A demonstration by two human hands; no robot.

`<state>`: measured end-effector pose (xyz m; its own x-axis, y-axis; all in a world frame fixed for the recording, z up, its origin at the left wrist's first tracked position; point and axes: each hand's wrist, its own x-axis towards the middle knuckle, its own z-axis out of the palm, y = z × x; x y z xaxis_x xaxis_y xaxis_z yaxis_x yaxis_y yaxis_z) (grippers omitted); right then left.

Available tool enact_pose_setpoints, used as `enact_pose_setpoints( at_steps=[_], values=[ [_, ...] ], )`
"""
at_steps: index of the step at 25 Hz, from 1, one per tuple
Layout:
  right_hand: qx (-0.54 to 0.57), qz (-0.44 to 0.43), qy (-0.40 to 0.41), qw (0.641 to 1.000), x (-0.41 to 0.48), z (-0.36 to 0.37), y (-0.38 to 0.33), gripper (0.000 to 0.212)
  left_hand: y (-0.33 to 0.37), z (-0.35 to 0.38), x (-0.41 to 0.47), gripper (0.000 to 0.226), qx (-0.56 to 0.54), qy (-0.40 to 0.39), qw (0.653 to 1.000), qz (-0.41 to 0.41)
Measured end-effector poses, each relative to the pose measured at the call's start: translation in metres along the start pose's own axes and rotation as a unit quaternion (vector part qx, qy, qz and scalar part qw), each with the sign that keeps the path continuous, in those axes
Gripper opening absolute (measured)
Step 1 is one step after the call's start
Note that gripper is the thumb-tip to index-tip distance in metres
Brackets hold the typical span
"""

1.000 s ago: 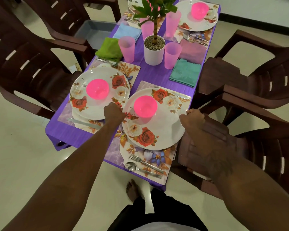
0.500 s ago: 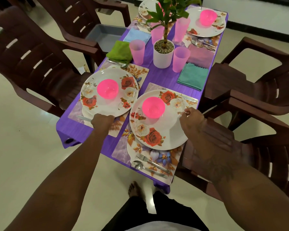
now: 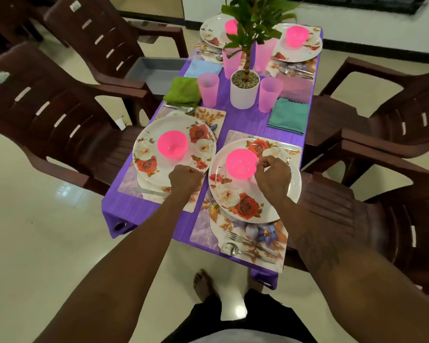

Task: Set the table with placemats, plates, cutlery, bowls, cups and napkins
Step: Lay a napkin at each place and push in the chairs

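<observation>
Two floral plates sit on floral placemats at the near end of the purple table (image 3: 243, 125). The left plate (image 3: 146, 154) carries a pink bowl (image 3: 172, 144). My left hand (image 3: 185, 178) is curled at its near right rim and seems to grip it. The right plate (image 3: 248, 206) carries another pink bowl (image 3: 240, 163). My right hand (image 3: 273, 178) hovers over this plate, thumb and forefinger pinching that bowl's right rim. A fork and spoon (image 3: 245, 247) lie on the near placemat (image 3: 203, 233). A knife (image 3: 149, 191) lies by the left plate.
A potted plant (image 3: 244, 91) stands mid-table among pink cups (image 3: 208, 91), with a green napkin (image 3: 182, 92) and a teal one (image 3: 289, 115). Two more set places lie at the far end. Brown chairs (image 3: 50, 112) flank both sides. A grey bin (image 3: 156, 73) sits on one.
My right hand left the right plate's outer edge and came in over the plate to the bowl's rim. My left hand shifted right along the left plate's near rim.
</observation>
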<state>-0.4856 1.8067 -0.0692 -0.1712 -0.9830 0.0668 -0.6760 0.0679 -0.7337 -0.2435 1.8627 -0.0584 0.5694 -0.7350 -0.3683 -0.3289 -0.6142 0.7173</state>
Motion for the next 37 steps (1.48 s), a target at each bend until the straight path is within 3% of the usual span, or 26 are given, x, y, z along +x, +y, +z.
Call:
enact_pose_setpoints(
  at_steps=[7,14,22,27,33,37],
  values=[
    [0.002,0.037,0.024,0.999,-0.001,-0.001,-0.002,0.014,0.006,0.010,0.017,0.025,0.094,-0.016,0.992,0.081],
    [-0.009,0.042,0.018,0.999,0.021,-0.006,0.005,0.015,0.019,0.031,0.017,0.019,0.066,-0.050,0.992,0.097],
    [0.014,0.027,0.008,1.000,0.084,-0.010,0.003,0.015,0.072,0.065,0.034,0.020,0.057,-0.029,0.991,0.118],
    [0.024,-0.006,0.008,1.000,0.146,-0.011,-0.012,0.034,0.109,0.089,0.056,0.022,0.057,-0.026,0.990,0.124],
    [-0.069,-0.055,-0.054,0.995,0.213,0.006,-0.026,0.062,0.158,0.116,0.075,0.021,0.027,-0.032,0.990,0.134],
    [-0.134,-0.075,-0.096,0.984,0.245,0.018,-0.023,0.063,0.166,0.124,0.093,0.020,0.027,-0.012,0.992,0.123]
  ],
)
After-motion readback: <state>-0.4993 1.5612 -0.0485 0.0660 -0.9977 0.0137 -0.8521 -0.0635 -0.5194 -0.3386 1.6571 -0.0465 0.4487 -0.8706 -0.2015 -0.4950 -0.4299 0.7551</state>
